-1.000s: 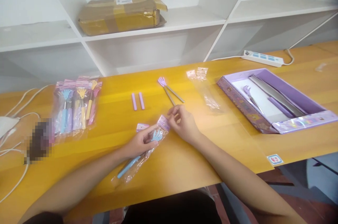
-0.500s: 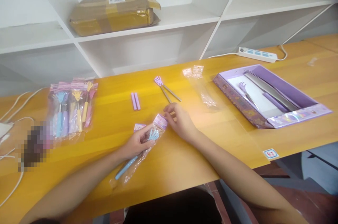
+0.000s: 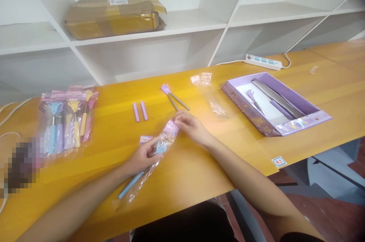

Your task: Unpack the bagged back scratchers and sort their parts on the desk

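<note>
A blue hand-shaped back scratcher in a clear plastic bag (image 3: 134, 183) lies slantwise on the yellow table (image 3: 182, 173). My left hand (image 3: 142, 156) grips the bag around the scratcher's blue claw head. My right hand (image 3: 189, 128) pinches the pink header flap (image 3: 171, 127) at the bag's top end. A second pink header card (image 3: 145, 139) lies just behind my left hand.
Two lilac handle sleeves (image 3: 139, 111) and purple claw heads on metal rods (image 3: 172, 97) lie behind my hands. Empty clear bags (image 3: 211, 95) lie to the right. A purple box (image 3: 273, 101) holds scratcher parts. Bagged scratchers (image 3: 67, 118) lie at left. A power strip (image 3: 261, 61) and a taped parcel (image 3: 114, 14) sit behind.
Both hands stay on the bagged blue scratcher, the right one working at the pink flap. The view has drifted, so everything sits slightly further left.
</note>
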Action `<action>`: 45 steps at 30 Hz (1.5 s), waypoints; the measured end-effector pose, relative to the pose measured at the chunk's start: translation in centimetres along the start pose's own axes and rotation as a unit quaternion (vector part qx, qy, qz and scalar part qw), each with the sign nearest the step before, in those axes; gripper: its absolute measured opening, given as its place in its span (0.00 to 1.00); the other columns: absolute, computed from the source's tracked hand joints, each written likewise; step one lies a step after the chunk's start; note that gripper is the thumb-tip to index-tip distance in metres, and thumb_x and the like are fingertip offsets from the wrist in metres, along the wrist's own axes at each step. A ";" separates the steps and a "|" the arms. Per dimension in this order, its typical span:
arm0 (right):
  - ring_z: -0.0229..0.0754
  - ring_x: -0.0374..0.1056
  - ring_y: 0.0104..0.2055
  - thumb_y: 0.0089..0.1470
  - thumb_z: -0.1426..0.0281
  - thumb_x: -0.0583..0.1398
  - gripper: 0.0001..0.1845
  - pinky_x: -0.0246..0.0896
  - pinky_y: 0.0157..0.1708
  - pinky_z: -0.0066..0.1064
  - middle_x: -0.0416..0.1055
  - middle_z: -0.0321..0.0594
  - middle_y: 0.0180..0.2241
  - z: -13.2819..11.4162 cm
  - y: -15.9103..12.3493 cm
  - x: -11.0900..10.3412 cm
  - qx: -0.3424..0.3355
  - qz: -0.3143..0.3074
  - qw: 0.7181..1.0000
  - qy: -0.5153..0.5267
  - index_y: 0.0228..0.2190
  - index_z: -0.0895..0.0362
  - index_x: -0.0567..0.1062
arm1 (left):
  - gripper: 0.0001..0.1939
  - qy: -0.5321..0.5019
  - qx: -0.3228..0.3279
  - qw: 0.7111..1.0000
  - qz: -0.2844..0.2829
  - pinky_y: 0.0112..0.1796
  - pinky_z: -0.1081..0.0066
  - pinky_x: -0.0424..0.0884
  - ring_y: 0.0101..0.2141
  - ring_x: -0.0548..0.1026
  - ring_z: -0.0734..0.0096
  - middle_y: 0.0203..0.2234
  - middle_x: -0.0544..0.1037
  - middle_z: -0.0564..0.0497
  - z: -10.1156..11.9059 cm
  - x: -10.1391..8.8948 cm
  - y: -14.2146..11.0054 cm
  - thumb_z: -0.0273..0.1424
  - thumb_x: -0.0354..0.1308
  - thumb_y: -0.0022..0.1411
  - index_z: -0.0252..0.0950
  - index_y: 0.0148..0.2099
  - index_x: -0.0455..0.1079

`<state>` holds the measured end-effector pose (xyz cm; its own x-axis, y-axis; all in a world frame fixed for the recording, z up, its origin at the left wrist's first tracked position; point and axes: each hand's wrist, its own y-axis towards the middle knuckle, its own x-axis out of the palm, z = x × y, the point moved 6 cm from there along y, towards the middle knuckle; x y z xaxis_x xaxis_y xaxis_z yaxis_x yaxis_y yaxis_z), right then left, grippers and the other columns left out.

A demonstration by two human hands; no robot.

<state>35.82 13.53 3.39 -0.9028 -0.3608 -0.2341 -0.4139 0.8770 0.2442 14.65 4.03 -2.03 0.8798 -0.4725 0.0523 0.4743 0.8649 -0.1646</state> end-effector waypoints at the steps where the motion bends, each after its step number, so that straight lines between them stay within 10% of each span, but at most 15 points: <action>1: 0.46 0.71 0.49 0.67 0.51 0.64 0.19 0.68 0.55 0.41 0.72 0.43 0.44 0.0 0.1 -0.5 0.000 0.016 1.000 -0.001 0.35 0.54 0.78 | 0.40 0.007 -0.006 1.000 -0.004 0.49 0.65 0.74 0.47 0.78 0.60 0.54 0.80 0.41 0.2 0.1 -0.1 0.42 0.67 0.69 0.37 0.77 0.61; 5: 0.43 0.68 0.40 0.66 0.46 0.64 0.23 0.68 0.45 0.36 0.71 0.39 0.36 0.8 0.0 -0.8 0.055 0.065 0.995 0.050 0.35 0.54 0.74 | 0.36 0.038 -0.021 0.996 -0.074 0.34 0.74 0.67 0.32 0.69 0.73 0.40 0.76 0.49 1.3 1.3 -0.8 0.40 0.66 0.68 0.36 0.74 0.65; 10: 0.38 0.61 0.26 0.62 0.42 0.65 0.27 0.60 0.29 0.32 0.69 0.34 0.28 2.8 -0.5 4.6 0.133 -0.031 0.988 0.072 0.39 0.54 0.74 | 0.28 0.087 -0.049 0.967 -0.235 0.27 0.77 0.52 0.25 0.56 0.79 0.27 0.61 0.59 1.0 3.6 -1.9 0.39 0.67 0.68 0.39 0.67 0.73; 15: 0.39 0.66 0.30 0.65 0.35 0.55 0.36 0.63 0.30 0.33 0.76 0.45 0.43 1.1 -0.3 4.0 0.098 -0.026 0.993 0.060 0.46 0.55 0.78 | 0.28 -0.025 -0.034 0.987 -0.155 0.28 0.77 0.60 0.28 0.66 0.78 0.33 0.71 0.54 0.7 3.0 -0.9 0.44 0.71 0.65 0.35 0.60 0.71; 20: 0.39 0.69 0.30 0.58 0.42 0.68 0.30 0.61 0.27 0.29 0.78 0.41 0.36 -4.8 -2.3 2.9 0.119 -0.274 0.954 0.031 0.44 0.56 0.81 | 0.30 -0.140 -0.059 0.980 -0.130 0.23 0.76 0.62 0.21 0.68 0.80 0.33 0.76 0.53 0.6 2.4 -0.5 0.49 0.73 0.63 0.33 0.56 0.70; 27: 0.37 0.69 0.29 0.58 0.57 0.74 0.16 0.62 0.29 0.30 0.76 0.35 0.30 -12.0 -1.4 -2.8 -0.007 0.119 0.990 -0.072 0.40 0.54 0.80 | 0.26 -0.125 -0.065 0.950 -0.279 0.36 0.69 0.75 0.31 0.81 0.68 0.37 0.82 0.45 1.2 3.6 -1.5 0.48 0.72 0.65 0.34 0.53 0.75; 33: 0.43 0.75 0.35 0.56 0.47 0.72 0.25 0.70 0.36 0.35 0.79 0.37 0.33 -11.2 -1.6 -4.3 0.008 0.215 0.970 0.110 0.47 0.49 0.80 | 0.25 -0.112 -0.063 0.952 -0.279 0.36 0.69 0.75 0.29 0.81 0.70 0.35 0.83 0.46 0.6 3.7 -1.4 0.49 0.71 0.66 0.34 0.53 0.75; 39: 0.50 0.77 0.46 0.48 0.42 0.75 0.31 0.74 0.50 0.43 0.82 0.44 0.46 -7.8 -5.0 1.3 0.074 0.113 0.943 0.305 0.46 0.48 0.84 | 0.25 -0.084 -0.064 0.965 -0.241 0.26 0.76 0.64 0.22 0.71 0.80 0.31 0.79 0.51 0.0 3.4 -1.0 0.50 0.67 0.69 0.33 0.53 0.74; 45: 0.45 0.74 0.40 0.64 0.52 0.69 0.17 0.72 0.45 0.39 0.79 0.40 0.35 -9.7 -7.2 -0.3 0.011 0.227 0.969 0.097 0.32 0.52 0.84 | 0.26 -0.049 -0.060 0.964 -0.255 0.29 0.75 0.68 0.24 0.73 0.78 0.33 0.80 0.50 0.5 3.8 -1.4 0.49 0.69 0.68 0.33 0.55 0.74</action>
<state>37.96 4.27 10.82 -0.9972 0.0131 0.0740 0.0320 0.9648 0.2608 17.36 1.07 -1.10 0.5349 -0.8078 0.2477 0.8438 0.4959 -0.2049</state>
